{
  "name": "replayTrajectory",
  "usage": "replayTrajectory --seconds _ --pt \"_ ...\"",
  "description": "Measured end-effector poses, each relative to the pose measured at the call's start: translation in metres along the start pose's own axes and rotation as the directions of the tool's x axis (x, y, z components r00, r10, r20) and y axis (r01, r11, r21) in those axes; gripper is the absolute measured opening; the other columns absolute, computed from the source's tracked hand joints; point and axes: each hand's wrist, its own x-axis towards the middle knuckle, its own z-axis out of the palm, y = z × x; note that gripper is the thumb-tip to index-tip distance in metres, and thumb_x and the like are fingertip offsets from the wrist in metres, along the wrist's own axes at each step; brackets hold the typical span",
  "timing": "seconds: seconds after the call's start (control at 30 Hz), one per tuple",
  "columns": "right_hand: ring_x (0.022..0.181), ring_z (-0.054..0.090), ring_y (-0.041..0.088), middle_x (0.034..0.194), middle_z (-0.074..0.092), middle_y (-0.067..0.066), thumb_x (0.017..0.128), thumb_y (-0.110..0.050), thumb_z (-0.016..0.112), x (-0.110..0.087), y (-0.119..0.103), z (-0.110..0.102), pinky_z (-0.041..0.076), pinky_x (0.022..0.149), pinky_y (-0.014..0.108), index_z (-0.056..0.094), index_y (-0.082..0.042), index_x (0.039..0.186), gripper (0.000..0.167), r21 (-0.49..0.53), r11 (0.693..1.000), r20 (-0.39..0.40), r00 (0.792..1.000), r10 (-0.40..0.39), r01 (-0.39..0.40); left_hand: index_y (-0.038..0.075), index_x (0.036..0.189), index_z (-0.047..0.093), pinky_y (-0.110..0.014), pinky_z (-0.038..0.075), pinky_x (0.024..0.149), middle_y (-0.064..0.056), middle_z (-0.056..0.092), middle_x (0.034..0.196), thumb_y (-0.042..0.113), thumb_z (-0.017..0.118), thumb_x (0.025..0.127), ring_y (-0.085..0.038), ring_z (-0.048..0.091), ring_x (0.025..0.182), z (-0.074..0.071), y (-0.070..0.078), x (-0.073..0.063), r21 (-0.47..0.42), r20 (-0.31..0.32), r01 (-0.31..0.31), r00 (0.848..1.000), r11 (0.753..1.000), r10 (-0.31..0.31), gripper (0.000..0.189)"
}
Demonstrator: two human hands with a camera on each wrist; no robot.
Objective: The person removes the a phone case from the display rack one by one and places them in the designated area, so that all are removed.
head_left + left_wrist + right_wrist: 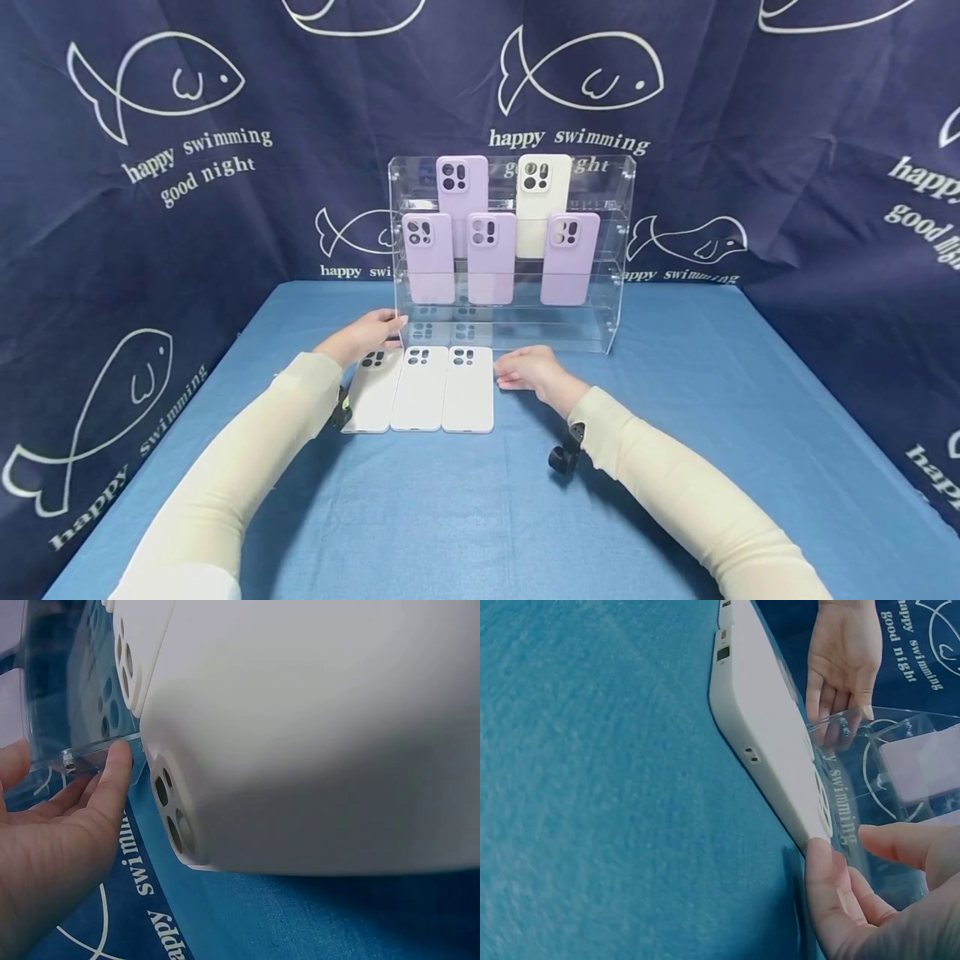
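My left hand (369,333) is at the lower left corner of a clear acrylic display stand (555,329), thumb and fingers holding the edge of its side panel. In the left wrist view, the index fingertip lies against the clear panel edge. Three white phone cases lie side by side before the stand: the left case (372,400), the middle case (417,392) and the right case (469,392). My right hand (534,371) rests beside the right case, fingertips right at its upper corner. Its thumb stands apart from the fingers in the right wrist view.
On the stand's upper tiers, several purple phone cases (491,250) and one white phone case (543,196) lean upright. Blue cloth (720,400) covers the table. Dark curtains (795,167) with fish drawings hang behind and at both sides. A small black camera (564,457) hangs under the right wrist.
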Motion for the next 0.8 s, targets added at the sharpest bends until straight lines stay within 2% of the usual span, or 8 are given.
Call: replayTrajectory --seconds 0.1,0.37,0.53,0.63,0.7,0.8 --pt "0.069 0.068 0.015 0.114 0.066 0.028 0.089 0.002 0.064 0.0 -0.002 -0.001 0.064 0.08 0.033 0.06 0.015 0.116 0.03 -0.003 1.0 0.01 1.0 -0.013 0.013 0.003 0.155 0.008 -0.045 0.03 0.122 -0.018 0.017 0.161 0.032 0.034 0.107 -0.032 0.028 0.146 -0.001 0.0 0.0 0.002 -0.005 0.012 1.0 1.0 -0.012 0.063" --pt "0.071 0.07 0.018 0.109 0.068 0.028 0.088 0.0 0.067 -0.003 -0.011 -0.008 0.063 0.083 0.036 0.061 0.013 0.115 0.03 -0.048 0.999 0.025 0.999 -0.021 0.023 0.005 0.156 0.001 -0.044 0.028 0.123 -0.02 0.016 0.16 0.03 0.035 0.107 -0.033 0.031 0.144 0.0 0.002 0.004 -0.021 -0.023 0.025 0.999 0.999 -0.025 0.065" --pt "0.077 0.071 0.02 0.118 0.063 0.031 0.089 -0.002 0.066 -0.006 -0.021 -0.017 0.063 0.085 0.035 0.06 0.013 0.116 0.032 -0.076 0.995 0.026 0.998 -0.058 0.06 0.007 0.156 0.0 -0.044 0.028 0.123 -0.02 0.015 0.16 0.028 0.037 0.107 -0.033 0.032 0.144 0.0 0.002 0.004 -0.047 -0.033 0.029 0.999 0.998 -0.031 0.065" --pt "0.077 0.071 0.018 0.122 0.062 0.031 0.089 0.0 0.065 -0.008 -0.028 -0.023 0.062 0.085 0.033 0.059 0.013 0.118 0.033 -0.056 0.995 0.024 0.997 -0.076 0.077 0.009 0.157 0.001 -0.045 0.028 0.123 -0.019 0.016 0.161 0.029 0.038 0.106 -0.032 0.032 0.144 0.001 0.003 0.003 -0.048 -0.036 0.034 0.999 0.998 -0.035 0.065" --pt "0.077 0.07 0.016 0.117 0.066 0.028 0.089 0.0 0.065 -0.009 -0.032 -0.027 0.062 0.086 0.032 0.058 0.014 0.119 0.034 -0.037 0.995 0.02 0.996 -0.093 0.093 0.009 0.157 0.001 -0.045 0.027 0.123 -0.018 0.016 0.161 0.029 0.038 0.107 -0.032 0.031 0.144 0.001 0.003 0.002 -0.044 -0.036 0.031 0.999 0.999 -0.032 0.065" --pt "0.079 0.071 0.016 0.096 0.072 0.016 0.089 0.0 0.065 -0.011 -0.04 -0.034 0.061 0.088 0.032 0.058 0.014 0.121 0.035 -0.02 0.994 0.007 0.994 -0.11 0.111 0.008 0.157 0.002 -0.044 0.027 0.123 -0.018 0.017 0.161 0.029 0.038 0.106 -0.033 0.03 0.145 0.003 0.004 0.001 -0.052 -0.043 0.026 0.999 0.998 -0.028 0.065"
